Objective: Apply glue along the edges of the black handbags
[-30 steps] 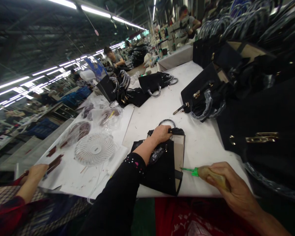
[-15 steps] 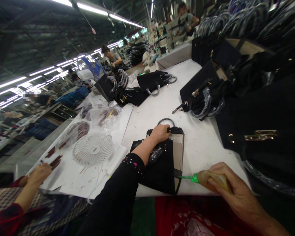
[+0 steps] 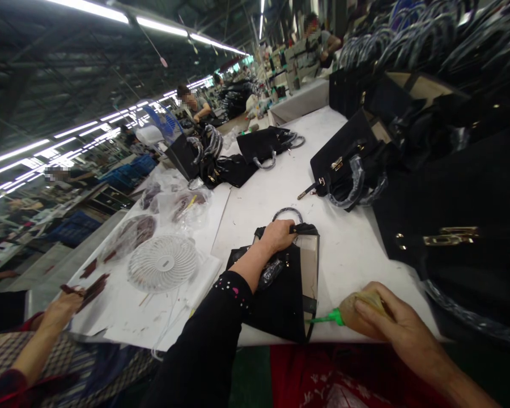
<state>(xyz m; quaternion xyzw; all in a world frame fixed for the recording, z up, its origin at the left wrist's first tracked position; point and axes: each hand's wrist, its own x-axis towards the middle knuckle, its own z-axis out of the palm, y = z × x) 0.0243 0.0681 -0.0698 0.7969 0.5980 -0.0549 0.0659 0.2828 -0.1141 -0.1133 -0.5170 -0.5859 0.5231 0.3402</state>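
Observation:
A black handbag lies on the white table in front of me, its beige inner side panel showing on the right. My left hand is closed on the bag's upper edge, close to its wrapped ring handle. In my right hand is a soft amber glue bottle with a green nozzle. The thin nozzle tip points left and meets the lower end of the beige panel, near a dark strip. The fingertips of my left hand are partly hidden.
A white fan stands left of the bag, near plastic-wrapped brown pieces. A co-worker's hand holds brown strips at far left. More black handbags lie at the back; others are piled along the right.
The nozzle tip has shifted slightly down along the bag's side panel. My left hand keeps its place on the bag. The co-worker's hand has moved slightly left.

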